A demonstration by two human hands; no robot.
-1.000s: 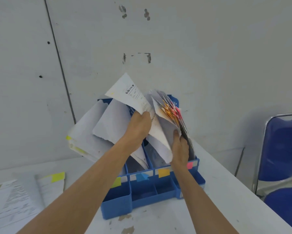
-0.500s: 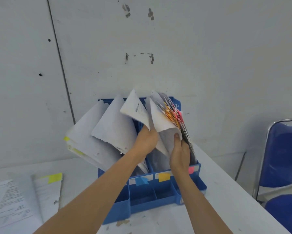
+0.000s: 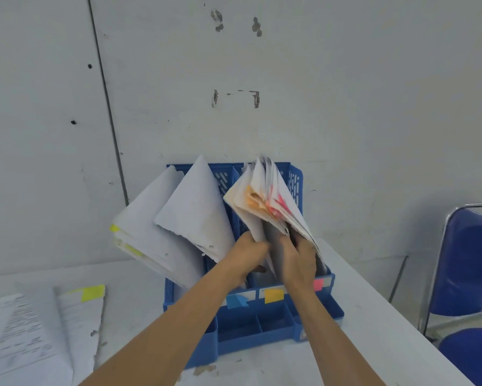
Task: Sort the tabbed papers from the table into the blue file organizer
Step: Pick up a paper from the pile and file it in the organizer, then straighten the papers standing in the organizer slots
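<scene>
Where the hands met: at the right-hand slots of the blue file organizer (image 3: pixel 278 330), which stood on the white counter (image 3: pixel 373 316) against the wall.
Left hand (image 3: pixel 249 254): forearm stretched forward from the lower left, back of the hand up, fingers curled; its grip clasped the lower left edge of the tabbed papers (image 3: pixel 262 199).
Right hand (image 3: pixel 299 264): forearm rose from the lower middle, thumb pushed into the bundle, fingers hidden behind it; its grip grasped the same papers from the right.
Tabbed papers: stood in the organizer's right slots, fanned open at the top, orange and pink tabs showing.
Yellow-tabbed stack (image 3: pixel 150 235): leaned left out of the leftmost slot, with plain sheets (image 3: pixel 198 213) just beside it.
Loose sheets (image 3: pixel 78 310): lay on the counter at left, one bearing a yellow tab.
Blue chair (image 3: pixel 470 260): stood right of the counter.
</scene>
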